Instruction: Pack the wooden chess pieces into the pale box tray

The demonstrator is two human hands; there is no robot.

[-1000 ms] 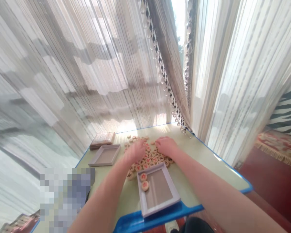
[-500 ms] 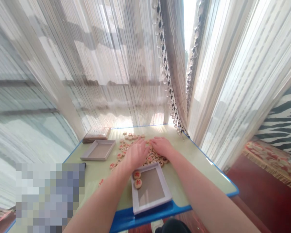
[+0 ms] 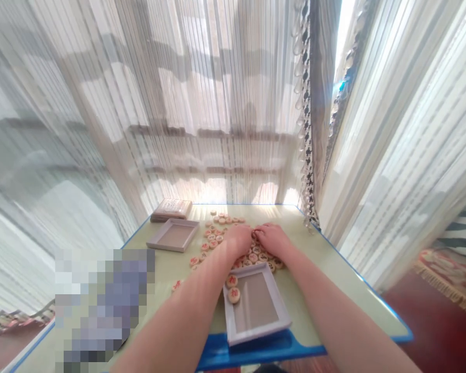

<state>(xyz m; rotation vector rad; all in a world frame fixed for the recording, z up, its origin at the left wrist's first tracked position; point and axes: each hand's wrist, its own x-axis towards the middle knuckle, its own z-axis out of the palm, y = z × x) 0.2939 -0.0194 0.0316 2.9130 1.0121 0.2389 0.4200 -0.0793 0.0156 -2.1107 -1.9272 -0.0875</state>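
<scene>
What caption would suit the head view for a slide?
Left hand and right hand cover wooden discs beyond a grey tray holding two.

Sunlit sheer curtains (image 3: 202, 103) hang behind a blue-edged table (image 3: 334, 269).

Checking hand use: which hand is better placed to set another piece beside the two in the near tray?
Probably the left hand: it and the right hand both rest on the pile, but the two pieces lie along the near tray's left wall, on its side.
</scene>
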